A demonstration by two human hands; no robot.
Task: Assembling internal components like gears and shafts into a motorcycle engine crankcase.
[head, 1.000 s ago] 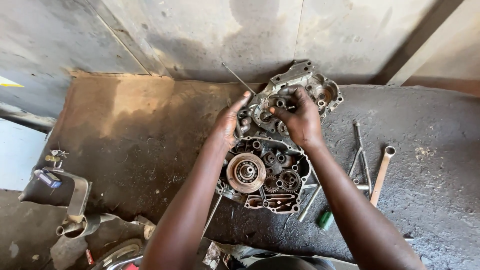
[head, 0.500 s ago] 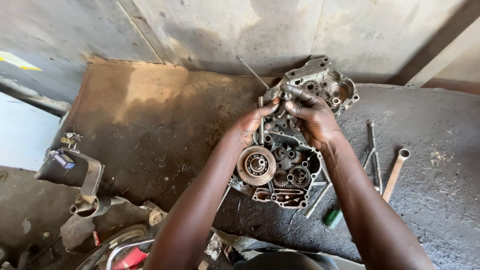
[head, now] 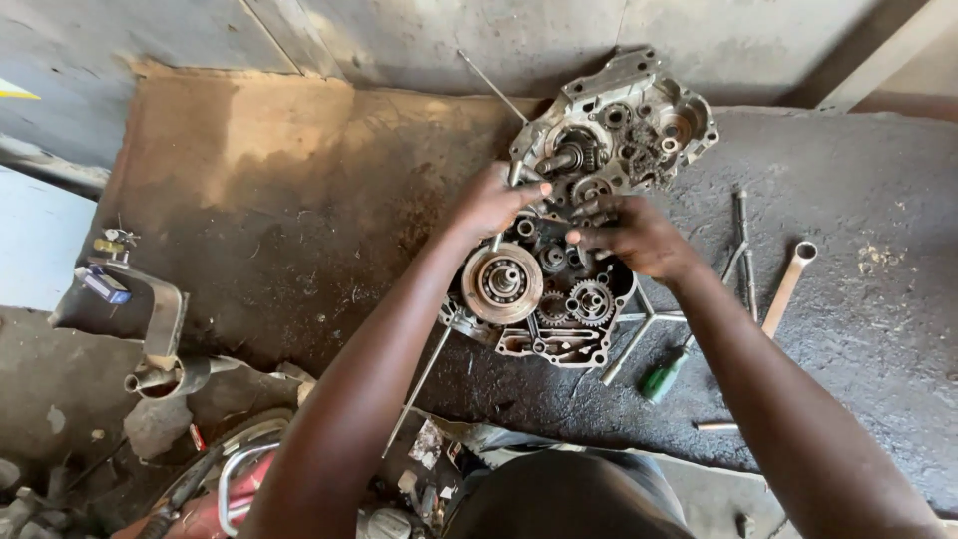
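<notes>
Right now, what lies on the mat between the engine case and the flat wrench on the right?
In the head view, between the engine case and the flat wrench lie thin metal rods and the right hand.

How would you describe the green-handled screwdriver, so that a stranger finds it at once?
Start at the open engine case in the middle of the dark mat. Look just past its lower right corner, under the person's right hand. The screwdriver lies there; its green handle sets it apart from the bare metal wrenches nearby.
</notes>
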